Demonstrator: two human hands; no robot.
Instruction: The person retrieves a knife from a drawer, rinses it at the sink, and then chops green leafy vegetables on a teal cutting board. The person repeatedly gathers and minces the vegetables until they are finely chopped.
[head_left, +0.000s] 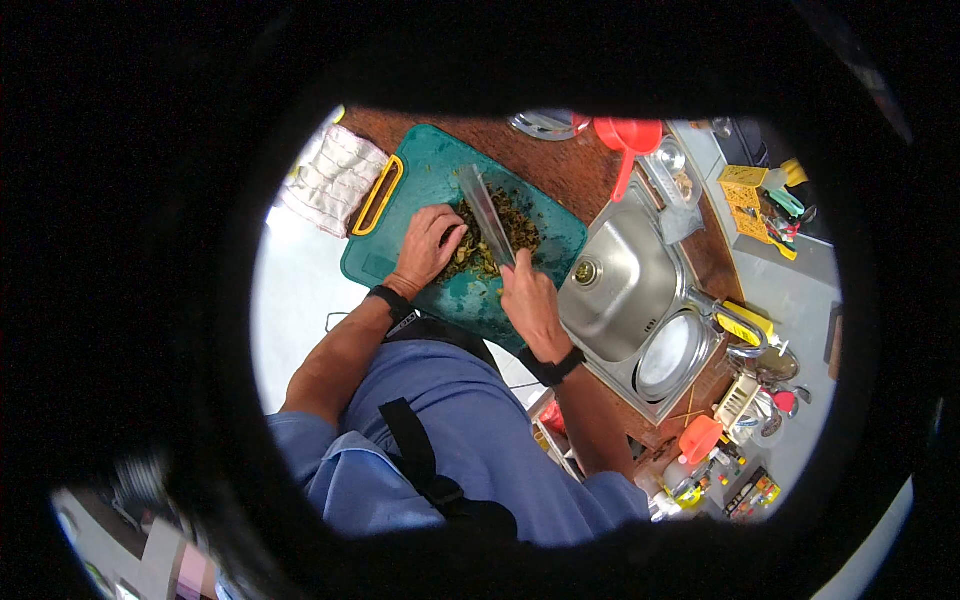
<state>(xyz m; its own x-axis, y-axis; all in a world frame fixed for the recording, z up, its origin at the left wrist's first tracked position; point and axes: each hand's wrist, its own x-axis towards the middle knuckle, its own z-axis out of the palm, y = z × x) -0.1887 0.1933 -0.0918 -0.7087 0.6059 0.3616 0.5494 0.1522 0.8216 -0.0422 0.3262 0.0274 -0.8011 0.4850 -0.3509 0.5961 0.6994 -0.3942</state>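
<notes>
A green plastic cutting board (431, 161) with a yellow handle lies before me on the counter. Dark, chopped leafy vegetables (519, 225) are heaped on its middle, with loose bits around them. My right hand (532, 304) grips the handle of a broad-bladed kitchen knife (486, 214). The blade stands on edge across the heap and points away from me. At the heap's left side, my left hand (426, 244) has its fingers curled over the vegetables, a short way from the blade. The blade hides part of the heap.
A steel sink (622, 255) adjoins the board's right side. Beyond it are a red plastic dipper (626, 150), a clear container (679, 184) and a faucet (739, 345). A checked cloth (341, 176) lies at left. A metal lid (551, 124) sits at the back.
</notes>
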